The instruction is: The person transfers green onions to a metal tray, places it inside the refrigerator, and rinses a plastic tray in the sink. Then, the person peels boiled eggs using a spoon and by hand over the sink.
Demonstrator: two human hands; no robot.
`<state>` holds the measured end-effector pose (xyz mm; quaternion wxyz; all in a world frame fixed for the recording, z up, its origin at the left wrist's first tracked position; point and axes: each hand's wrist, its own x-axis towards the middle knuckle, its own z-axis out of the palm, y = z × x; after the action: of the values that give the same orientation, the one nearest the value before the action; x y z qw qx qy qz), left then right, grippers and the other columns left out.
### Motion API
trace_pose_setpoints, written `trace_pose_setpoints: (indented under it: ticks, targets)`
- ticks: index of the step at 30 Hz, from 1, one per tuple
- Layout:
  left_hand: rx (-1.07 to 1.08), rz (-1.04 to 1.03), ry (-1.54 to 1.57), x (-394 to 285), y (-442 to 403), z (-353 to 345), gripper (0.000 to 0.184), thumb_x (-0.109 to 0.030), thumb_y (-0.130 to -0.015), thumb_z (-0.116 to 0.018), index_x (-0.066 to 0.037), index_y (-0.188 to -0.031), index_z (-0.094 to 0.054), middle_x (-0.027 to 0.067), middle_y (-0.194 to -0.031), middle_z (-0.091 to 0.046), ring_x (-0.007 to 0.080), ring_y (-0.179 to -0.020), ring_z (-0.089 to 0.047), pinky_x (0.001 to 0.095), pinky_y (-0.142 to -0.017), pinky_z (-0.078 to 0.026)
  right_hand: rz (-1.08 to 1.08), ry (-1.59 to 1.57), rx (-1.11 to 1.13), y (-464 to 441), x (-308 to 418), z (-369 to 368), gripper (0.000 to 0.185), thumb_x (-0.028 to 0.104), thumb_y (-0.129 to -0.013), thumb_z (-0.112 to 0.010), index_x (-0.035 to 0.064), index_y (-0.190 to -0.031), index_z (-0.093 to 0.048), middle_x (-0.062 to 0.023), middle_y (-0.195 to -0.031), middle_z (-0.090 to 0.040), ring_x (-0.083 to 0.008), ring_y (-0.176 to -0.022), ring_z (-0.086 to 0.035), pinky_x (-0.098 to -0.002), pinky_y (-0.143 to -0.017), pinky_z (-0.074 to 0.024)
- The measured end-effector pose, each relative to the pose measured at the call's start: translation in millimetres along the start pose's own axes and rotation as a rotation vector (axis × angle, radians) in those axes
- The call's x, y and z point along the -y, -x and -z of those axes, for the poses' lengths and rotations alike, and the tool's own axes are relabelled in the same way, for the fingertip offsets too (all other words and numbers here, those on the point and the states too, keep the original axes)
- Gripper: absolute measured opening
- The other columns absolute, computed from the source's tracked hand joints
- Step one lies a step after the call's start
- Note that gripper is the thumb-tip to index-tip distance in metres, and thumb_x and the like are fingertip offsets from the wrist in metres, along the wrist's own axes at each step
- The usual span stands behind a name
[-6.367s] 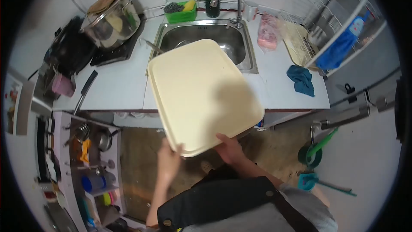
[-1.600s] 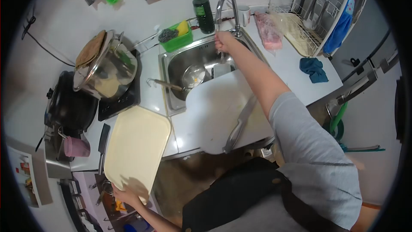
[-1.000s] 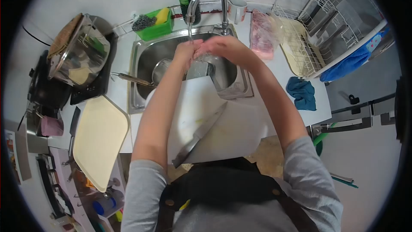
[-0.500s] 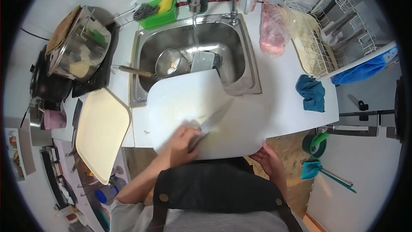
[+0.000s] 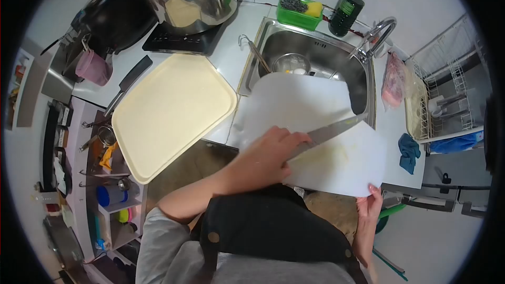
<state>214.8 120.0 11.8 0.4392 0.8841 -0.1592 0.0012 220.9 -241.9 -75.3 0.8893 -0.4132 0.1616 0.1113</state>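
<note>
A white cutting board (image 5: 300, 97) reaches from in front of my apron over the near part of the sink. My left hand (image 5: 276, 152) is closed around the handle of a kitchen knife (image 5: 334, 130). The blade points right and away from me across the board; whether it touches the surface I cannot tell. My right hand (image 5: 370, 202) pinches the board's near right corner, thumb on top. Faint yellowish-green smears mark the board near the knife. Behind its far edge, a strainer (image 5: 292, 63) with white pieces in it sits in the sink (image 5: 329, 47), partly hidden.
A cream tray (image 5: 173, 110) lies on the left counter, below a steel pot (image 5: 194, 2) on a black cooktop (image 5: 181, 42). The faucet (image 5: 381, 37) stands at the back right, near a dark green bottle (image 5: 347, 13). A teal cloth (image 5: 408, 153) and dish rack (image 5: 447, 94) are rightward.
The view has swung left, bringing the tray and pot further in. My left hand with the knife has moved toward the board's middle. My right hand still holds the corner.
</note>
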Motion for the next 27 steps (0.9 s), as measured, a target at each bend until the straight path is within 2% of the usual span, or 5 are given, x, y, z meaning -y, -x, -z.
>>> trace_pose_setpoints:
  ticks: [9,17,21,26,27]
  targets:
    - [-0.294,0.233,-0.312,10,116,131,0.057,0.007,-0.053,-0.056,-0.004,-0.109,-0.064,0.0142,-0.089,-0.064,0.0291,-0.080,-0.056,0.0334,-0.077,-0.046,-0.247,0.140,0.480,-49,-102,-183,0.047,0.000,-0.079,-0.055,0.0035,-0.125,-0.045,-0.0123,-0.116,-0.056,-0.0263,-0.106,-0.057,-0.0495,-0.088,-0.0480]
    - [-0.460,0.581,-0.240,176,214,157,0.059,0.005,-0.064,-0.055,-0.005,-0.122,-0.059,0.0063,-0.095,-0.060,0.0132,-0.078,-0.054,0.0249,-0.071,-0.045,-0.303,0.197,0.736,-108,-227,-289,0.044,0.008,-0.081,-0.058,0.0004,-0.123,-0.047,-0.0131,-0.107,-0.060,-0.0251,-0.089,-0.064,-0.0420,-0.069,-0.0576]
    - [-0.538,0.540,-0.211,208,212,147,0.058,0.005,-0.066,-0.053,-0.004,-0.124,-0.057,0.0086,-0.103,-0.060,0.0140,-0.085,-0.055,0.0230,-0.073,-0.044,-0.255,0.932,0.721,-147,-226,-285,0.024,0.014,-0.085,-0.055,-0.0014,-0.103,-0.060,-0.0116,-0.082,-0.065,-0.0226,-0.066,-0.067,-0.0336,-0.057,-0.0572]
    - [-0.485,0.451,-0.294,213,196,155,0.057,0.007,-0.066,-0.052,-0.001,-0.121,-0.058,0.0134,-0.108,-0.056,0.0215,-0.097,-0.055,0.0262,-0.083,-0.043,0.017,1.137,0.650,-231,-149,-247,0.024,0.019,-0.087,-0.054,-0.0019,-0.076,-0.061,-0.0104,-0.068,-0.064,-0.0219,-0.056,-0.066,-0.0318,-0.048,-0.0544]
    - [-0.460,0.467,-0.286,208,190,157,0.056,0.007,-0.065,-0.051,0.000,-0.120,-0.058,0.0143,-0.109,-0.055,0.0241,-0.100,-0.055,0.0278,-0.087,-0.043,0.081,0.800,0.573,-240,-117,-232,0.023,0.017,-0.087,-0.053,-0.0022,-0.077,-0.061,-0.0116,-0.067,-0.063,-0.0229,-0.055,-0.065,-0.0326,-0.049,-0.0546]
